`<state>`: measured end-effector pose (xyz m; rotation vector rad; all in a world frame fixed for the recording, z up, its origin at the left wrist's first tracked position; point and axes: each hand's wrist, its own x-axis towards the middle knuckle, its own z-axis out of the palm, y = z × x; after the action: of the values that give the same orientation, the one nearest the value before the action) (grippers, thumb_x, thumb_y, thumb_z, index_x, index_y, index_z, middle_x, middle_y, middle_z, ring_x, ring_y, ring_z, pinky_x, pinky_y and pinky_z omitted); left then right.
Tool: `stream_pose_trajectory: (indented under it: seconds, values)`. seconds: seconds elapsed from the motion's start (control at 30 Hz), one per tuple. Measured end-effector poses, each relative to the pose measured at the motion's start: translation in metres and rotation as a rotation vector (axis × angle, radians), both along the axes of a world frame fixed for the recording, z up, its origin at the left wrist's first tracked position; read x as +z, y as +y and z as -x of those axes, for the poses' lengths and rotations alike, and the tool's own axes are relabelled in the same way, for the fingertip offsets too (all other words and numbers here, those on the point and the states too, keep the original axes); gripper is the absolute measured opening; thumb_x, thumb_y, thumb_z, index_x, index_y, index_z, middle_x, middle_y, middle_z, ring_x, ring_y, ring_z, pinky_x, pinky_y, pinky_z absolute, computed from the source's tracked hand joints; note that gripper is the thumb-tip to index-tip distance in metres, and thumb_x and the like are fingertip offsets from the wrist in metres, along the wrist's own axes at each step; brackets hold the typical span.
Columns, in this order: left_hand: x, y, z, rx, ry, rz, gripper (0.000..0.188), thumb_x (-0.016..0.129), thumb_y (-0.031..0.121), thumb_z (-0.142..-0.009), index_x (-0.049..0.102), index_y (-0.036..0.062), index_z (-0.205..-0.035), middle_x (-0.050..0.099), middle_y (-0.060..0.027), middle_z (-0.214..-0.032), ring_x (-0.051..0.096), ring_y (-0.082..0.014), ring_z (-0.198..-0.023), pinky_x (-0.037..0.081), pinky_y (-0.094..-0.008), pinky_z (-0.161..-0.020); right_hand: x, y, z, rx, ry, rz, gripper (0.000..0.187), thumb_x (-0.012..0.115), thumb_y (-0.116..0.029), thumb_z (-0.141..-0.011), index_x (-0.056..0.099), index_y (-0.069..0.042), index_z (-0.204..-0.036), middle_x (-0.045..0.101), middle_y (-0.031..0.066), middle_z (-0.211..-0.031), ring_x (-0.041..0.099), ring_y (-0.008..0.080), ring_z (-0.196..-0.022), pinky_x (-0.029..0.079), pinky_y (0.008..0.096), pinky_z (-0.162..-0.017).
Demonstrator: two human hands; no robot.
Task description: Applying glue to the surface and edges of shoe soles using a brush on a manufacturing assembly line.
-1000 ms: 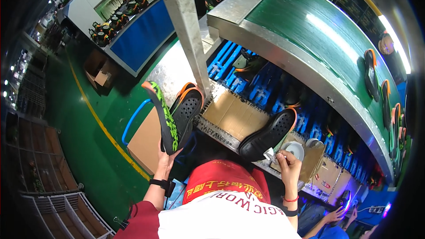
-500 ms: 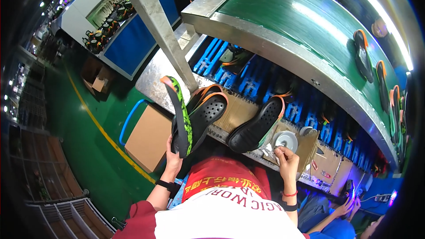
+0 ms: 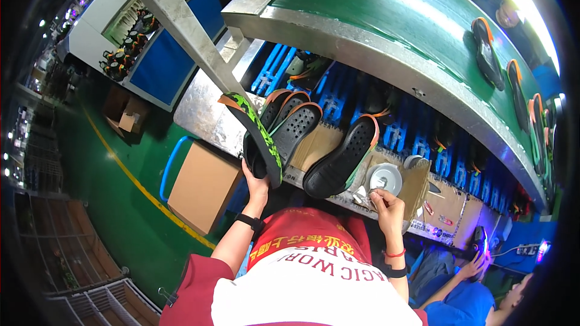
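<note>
My left hand is closed round the heel end of a shoe sole, tilted on edge so its green-and-black patterned side shows. Just beyond it, two black soles with orange rims, the nearer one a perforated sole, lean together on the bench. Another black perforated sole lies to their right. My right hand has thumb and fingers pinched together at the near rim of a white bowl; whatever they hold is too small to make out. A crumpled white scrap lies beside those fingertips.
A green conveyor belt with a metal edge runs above the bench, carrying several soles at right. Blue shoe racks fill the space beneath. A cardboard box stands at left. At lower right sits a co-worker in a blue shirt.
The sole in my left hand has shifted right and lower, tilting further over. My right fingertips remain by the bowl, slightly higher in view. The whole view has turned a little.
</note>
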<state>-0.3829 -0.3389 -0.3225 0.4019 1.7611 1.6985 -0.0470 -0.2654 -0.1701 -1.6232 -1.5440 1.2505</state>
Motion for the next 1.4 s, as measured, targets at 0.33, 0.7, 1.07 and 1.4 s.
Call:
stream_pose_trajectory:
  seconds: [0.33, 0.7, 1.07, 1.4]
  values:
    - [0.06, 0.045, 0.034, -0.228, 1.137, 0.264, 0.063, 0.08, 0.036, -0.076, 0.056, 0.008, -0.128, 0.043, -0.0215, -0.128, 0.037, -0.0403, -0.122, 0.033, -0.0485, -0.104, -0.012, -0.002, -0.007, -0.048, 0.016, 0.037, 0.018, 0.069, -0.014, -0.088, 0.073, 0.002, -0.096, 0.071, 0.0061, -0.075, 0.061, 0.0081, -0.069, 0.048, 0.0248, -0.067]
    - [0.082, 0.107, 0.017, -0.657, 1.035, 0.506, 0.038, 0.072, 0.025, -0.082, 0.053, -0.0017, -0.1, 0.052, -0.0211, -0.104, 0.055, -0.0409, -0.096, 0.047, -0.0477, -0.081, -0.002, -0.002, -0.025, -0.138, -0.106, -0.009, 0.021, 0.07, -0.016, -0.088, 0.072, 0.002, -0.098, 0.071, 0.0082, -0.074, 0.061, 0.0081, -0.064, 0.048, 0.0253, -0.062]
    - [0.15, 0.12, 0.028, -0.674, 0.429, 0.054, 0.06, 0.06, 0.007, -0.089, 0.03, 0.0031, -0.141, 0.067, -0.0155, -0.09, 0.067, -0.0236, -0.082, 0.053, -0.0341, -0.073, -0.049, 0.022, -0.028, 0.03, -0.739, -0.388, 0.013, 0.063, -0.018, -0.088, 0.066, -0.006, -0.09, 0.064, 0.0131, -0.092, 0.065, 0.0349, -0.068, 0.051, 0.045, -0.061]
    - [0.201, 0.078, -0.033, -0.801, -1.0, -0.382, 0.089, 0.06, 0.041, -0.073, 0.032, -0.0007, -0.146, 0.039, -0.0288, -0.145, 0.043, -0.0436, -0.131, 0.038, -0.0504, -0.11, -0.09, 0.031, -0.029, 0.148, -0.794, -0.408, 0.015, 0.062, -0.019, -0.089, 0.062, -0.004, -0.088, 0.061, 0.0167, -0.095, 0.066, 0.0346, -0.069, 0.052, 0.0436, -0.059]
